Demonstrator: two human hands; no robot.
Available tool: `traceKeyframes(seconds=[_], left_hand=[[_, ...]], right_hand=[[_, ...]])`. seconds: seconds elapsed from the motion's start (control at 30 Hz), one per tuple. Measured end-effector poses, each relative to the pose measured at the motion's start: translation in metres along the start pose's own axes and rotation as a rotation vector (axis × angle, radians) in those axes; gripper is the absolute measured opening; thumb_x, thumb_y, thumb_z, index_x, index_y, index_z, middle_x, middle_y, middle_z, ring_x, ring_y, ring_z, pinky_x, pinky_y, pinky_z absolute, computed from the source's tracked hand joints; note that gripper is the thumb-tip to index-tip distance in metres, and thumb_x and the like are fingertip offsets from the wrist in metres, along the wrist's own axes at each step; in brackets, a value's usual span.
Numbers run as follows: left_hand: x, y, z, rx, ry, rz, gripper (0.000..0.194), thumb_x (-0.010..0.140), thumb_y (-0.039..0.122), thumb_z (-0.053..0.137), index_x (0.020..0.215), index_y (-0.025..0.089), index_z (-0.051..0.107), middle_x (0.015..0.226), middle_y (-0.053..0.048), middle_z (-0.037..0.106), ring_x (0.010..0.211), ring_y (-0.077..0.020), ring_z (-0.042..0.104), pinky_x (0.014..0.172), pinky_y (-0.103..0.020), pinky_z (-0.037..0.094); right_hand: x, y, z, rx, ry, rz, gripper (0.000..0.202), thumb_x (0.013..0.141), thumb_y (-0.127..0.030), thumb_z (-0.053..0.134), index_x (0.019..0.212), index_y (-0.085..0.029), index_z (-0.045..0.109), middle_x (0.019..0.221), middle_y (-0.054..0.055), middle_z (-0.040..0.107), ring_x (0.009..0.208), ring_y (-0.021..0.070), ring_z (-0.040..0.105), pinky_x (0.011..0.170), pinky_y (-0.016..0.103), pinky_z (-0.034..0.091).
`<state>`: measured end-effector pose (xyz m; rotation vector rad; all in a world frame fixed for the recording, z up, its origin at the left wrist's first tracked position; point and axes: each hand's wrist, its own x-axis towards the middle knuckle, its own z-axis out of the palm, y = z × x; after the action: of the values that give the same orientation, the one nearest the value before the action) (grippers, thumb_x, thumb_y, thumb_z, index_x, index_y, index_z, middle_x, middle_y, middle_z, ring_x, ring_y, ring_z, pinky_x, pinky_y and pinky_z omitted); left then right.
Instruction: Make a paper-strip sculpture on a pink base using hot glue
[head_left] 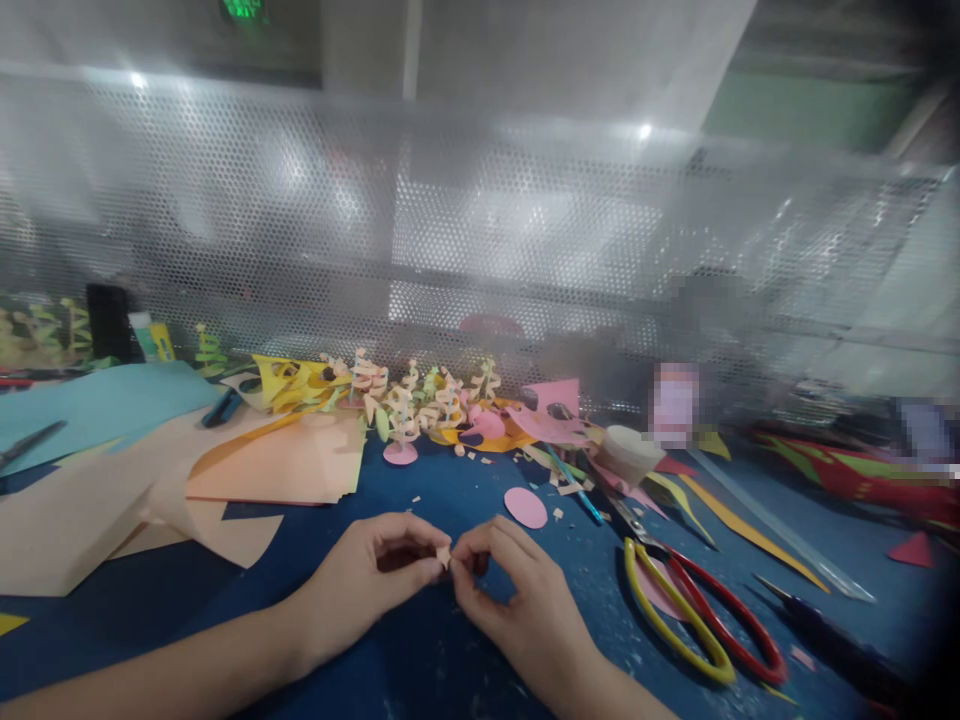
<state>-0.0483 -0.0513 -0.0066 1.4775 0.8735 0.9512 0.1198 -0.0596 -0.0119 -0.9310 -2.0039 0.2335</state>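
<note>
Between my two hands is a tiny pale peach paper star point(444, 556), its points just showing at the fingertips. My left hand point(382, 565) pinches it from the left with thumb and forefinger. From the right, my right hand point(517, 595) has thumb and forefinger closed at the star's edge. Beyond my hands lies a flat pink paper circle point(526, 508). Behind it, a small spiral paper tree point(403, 425) stands upright on a pink round base, with several similar paper spirals crowded around it.
Scissors point(697, 600) with yellow and red handles lie at right, near a dark-handled pointed tool point(832, 630), a clear ruler point(787, 530) and a white tape roll point(628, 452). Peach paper sheets point(292, 465) and blue paper point(127, 405) spread leftward. A perforated metal screen point(480, 230) stands behind.
</note>
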Motion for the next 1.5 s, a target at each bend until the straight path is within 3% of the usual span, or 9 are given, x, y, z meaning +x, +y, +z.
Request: traceKeyframes(seconds=[0.3,0.53,1.17,1.37,1.5], left_hand=[[0.000,0.002,0.000,-0.076,0.023,-0.029,0.015,0.068,0.023,0.064,0.082,0.019,0.067,0.076,-0.001,0.068,0.075,-0.0162,0.062,0.075,-0.029,0.047],[0.001,0.003,0.001,-0.129,0.031,-0.044,0.007,0.067,0.023,0.065,0.071,0.017,0.064,0.070,0.001,0.065,0.069,-0.0144,0.062,0.070,-0.027,0.048],[-0.003,0.004,0.001,0.381,0.097,0.038,0.010,0.067,0.016,0.053,0.065,0.018,0.062,0.066,0.001,0.063,0.065,-0.0149,0.058,0.062,-0.023,0.045],[0.003,0.005,-0.001,0.111,-0.006,-0.030,0.006,0.070,0.020,0.055,0.069,0.017,0.061,0.069,0.000,0.061,0.069,-0.0142,0.057,0.069,-0.025,0.046],[0.007,0.000,-0.004,-0.039,-0.013,-0.044,0.011,0.067,0.023,0.064,0.074,0.017,0.058,0.072,0.002,0.059,0.070,-0.0123,0.056,0.069,-0.024,0.045]], right_hand=[[0.000,0.002,0.001,0.036,0.014,0.110,0.012,0.071,-0.009,0.048,0.067,-0.020,0.051,0.063,-0.001,0.053,0.060,0.0119,0.052,0.056,0.022,0.043],[0.003,0.002,-0.001,0.300,-0.076,0.322,0.007,0.072,-0.015,0.048,0.068,-0.018,0.053,0.063,-0.001,0.055,0.059,0.0116,0.053,0.056,0.022,0.044],[-0.001,0.004,0.003,0.236,-0.174,0.245,0.010,0.069,-0.010,0.047,0.068,-0.018,0.052,0.064,-0.002,0.052,0.059,0.0099,0.051,0.055,0.020,0.041],[0.001,0.005,0.001,0.245,-0.165,0.264,0.010,0.071,-0.009,0.047,0.069,-0.019,0.051,0.065,-0.002,0.054,0.060,0.0104,0.052,0.056,0.020,0.042],[0.002,0.006,0.002,0.208,-0.147,0.222,0.011,0.073,-0.009,0.045,0.072,-0.019,0.050,0.068,-0.001,0.054,0.063,0.0107,0.052,0.059,0.020,0.043]])
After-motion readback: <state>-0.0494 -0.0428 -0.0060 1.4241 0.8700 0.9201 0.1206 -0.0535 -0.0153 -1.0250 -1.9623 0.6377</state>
